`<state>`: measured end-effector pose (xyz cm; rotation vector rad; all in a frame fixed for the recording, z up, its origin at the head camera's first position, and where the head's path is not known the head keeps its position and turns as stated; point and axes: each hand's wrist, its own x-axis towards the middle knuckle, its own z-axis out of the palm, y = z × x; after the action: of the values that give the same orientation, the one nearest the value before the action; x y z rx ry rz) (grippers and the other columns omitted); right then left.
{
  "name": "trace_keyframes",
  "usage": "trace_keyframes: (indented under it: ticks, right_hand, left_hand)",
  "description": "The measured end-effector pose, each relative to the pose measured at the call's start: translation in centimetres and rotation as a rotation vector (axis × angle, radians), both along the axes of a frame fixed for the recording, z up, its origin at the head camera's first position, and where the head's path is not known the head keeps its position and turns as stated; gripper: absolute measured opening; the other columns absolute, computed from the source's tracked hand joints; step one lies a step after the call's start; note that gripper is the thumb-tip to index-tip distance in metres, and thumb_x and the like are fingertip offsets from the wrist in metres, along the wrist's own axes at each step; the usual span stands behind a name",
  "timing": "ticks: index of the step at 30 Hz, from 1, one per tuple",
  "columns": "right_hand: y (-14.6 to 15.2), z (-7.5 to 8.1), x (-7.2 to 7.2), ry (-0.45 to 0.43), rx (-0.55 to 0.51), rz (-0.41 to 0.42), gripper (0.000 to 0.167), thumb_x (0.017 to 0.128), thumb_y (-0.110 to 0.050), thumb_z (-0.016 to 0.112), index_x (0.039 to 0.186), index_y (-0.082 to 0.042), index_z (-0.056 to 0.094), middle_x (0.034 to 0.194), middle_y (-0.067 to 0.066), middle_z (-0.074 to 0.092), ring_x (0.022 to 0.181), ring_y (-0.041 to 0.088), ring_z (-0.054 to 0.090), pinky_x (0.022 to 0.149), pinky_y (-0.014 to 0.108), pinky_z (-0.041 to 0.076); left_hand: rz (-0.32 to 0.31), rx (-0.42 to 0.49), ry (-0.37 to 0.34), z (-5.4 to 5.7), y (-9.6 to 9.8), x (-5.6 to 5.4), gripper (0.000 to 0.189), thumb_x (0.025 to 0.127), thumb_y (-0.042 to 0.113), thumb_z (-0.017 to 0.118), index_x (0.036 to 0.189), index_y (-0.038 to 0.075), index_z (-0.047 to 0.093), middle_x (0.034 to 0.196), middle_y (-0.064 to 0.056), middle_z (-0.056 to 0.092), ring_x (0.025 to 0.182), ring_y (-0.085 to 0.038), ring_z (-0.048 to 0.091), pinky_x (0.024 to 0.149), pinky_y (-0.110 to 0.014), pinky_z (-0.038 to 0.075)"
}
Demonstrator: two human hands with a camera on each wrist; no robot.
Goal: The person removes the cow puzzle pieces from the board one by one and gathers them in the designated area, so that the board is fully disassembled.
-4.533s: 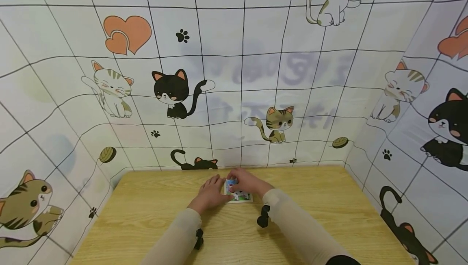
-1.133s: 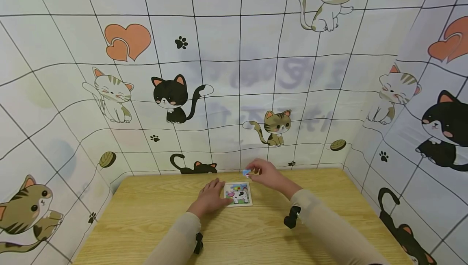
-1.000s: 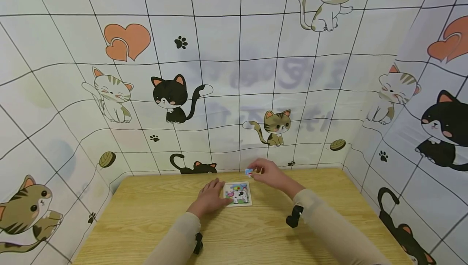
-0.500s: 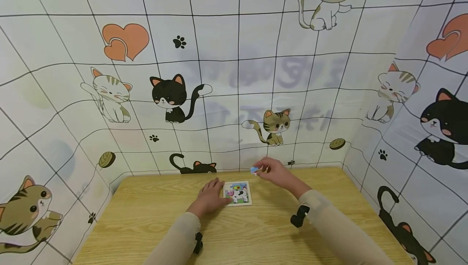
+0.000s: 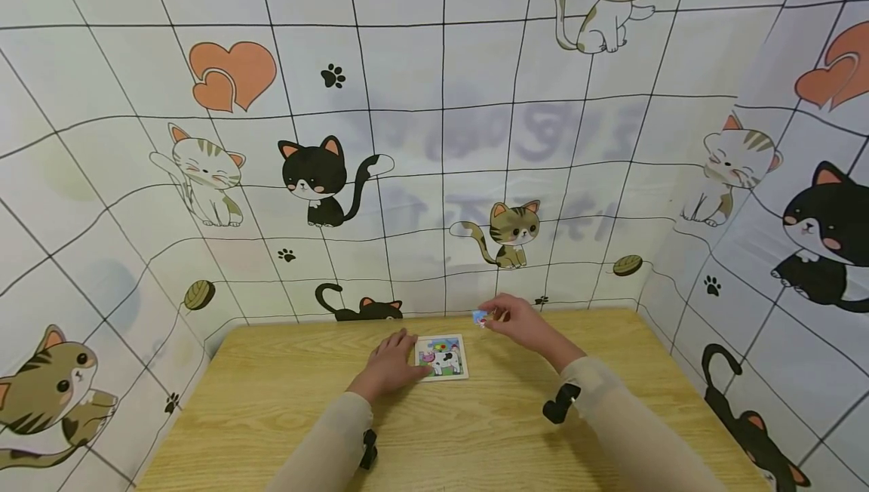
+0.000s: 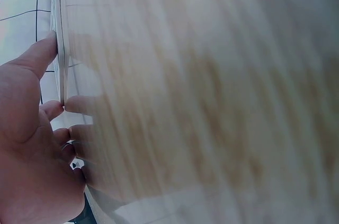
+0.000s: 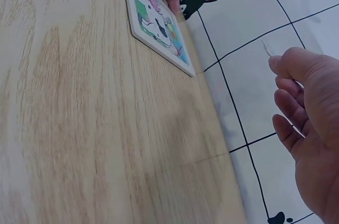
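A small square jigsaw puzzle (image 5: 444, 364) with a pale frame and a cow picture lies on the table near its far edge. My left hand (image 5: 390, 365) rests at its left side, the thumb on the frame's lower left corner and the fingers stretched along the side. To the right of the puzzle and raised above the table's far edge, my right hand (image 5: 521, 324) pinches a blue puzzle piece (image 5: 478, 317) between thumb and fingertips. The right wrist view shows this piece (image 7: 266, 47) nearly edge-on, its picture hidden.
The wood-grain table (image 5: 305, 416) ends at a cloth wall (image 5: 414, 137) printed with cats and grid lines, which also runs along both sides. Black wrist cameras (image 5: 560, 403) sit on both sleeves.
The right hand was over the puzzle earlier; it now stands off to the right with the piece, having drifted a little further right over the last second. The left hand has stayed put.
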<state>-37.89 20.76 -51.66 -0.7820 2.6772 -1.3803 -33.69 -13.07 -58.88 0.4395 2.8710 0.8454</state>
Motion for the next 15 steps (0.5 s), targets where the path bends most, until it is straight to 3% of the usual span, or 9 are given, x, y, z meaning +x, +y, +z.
trace_keyframes:
  ticks: [2,9,15]
  right_hand:
    - [0.1,-0.3,0.0,-0.012,-0.007,-0.01,0.027,0.107,-0.013,0.076,0.133,-0.008,0.078,0.123,0.008,0.07,0.1,0.022,0.063,0.082,0.037,0.056]
    - [0.0,-1.5,0.2,-0.019,-0.02,-0.045,0.026,0.106,-0.012,0.077,0.132,-0.007,0.078,0.125,0.009,0.071,0.098,0.023,0.062,0.081,0.036,0.054]
    - [0.2,-2.9,0.1,-0.013,-0.023,-0.066,0.027,0.104,-0.01,0.078,0.131,-0.006,0.078,0.125,0.01,0.073,0.099,0.022,0.064,0.083,0.036,0.055]
  left_hand:
    - [-0.001,-0.002,0.011,-0.2,0.0,-0.1,0.092,0.1,0.066,0.073,0.167,0.01,0.047,0.178,-0.022,0.029,0.161,-0.054,0.026,0.124,-0.078,0.021]
    - [-0.003,-0.005,-0.013,0.8,0.0,0.2,0.088,0.101,0.059,0.075,0.167,0.008,0.047,0.177,-0.023,0.03,0.161,-0.054,0.027,0.124,-0.078,0.022]
    - [-0.003,-0.004,0.01,-0.3,-0.1,-0.3,0.091,0.099,0.067,0.073,0.168,0.012,0.048,0.178,-0.022,0.03,0.161,-0.054,0.026,0.123,-0.08,0.023]
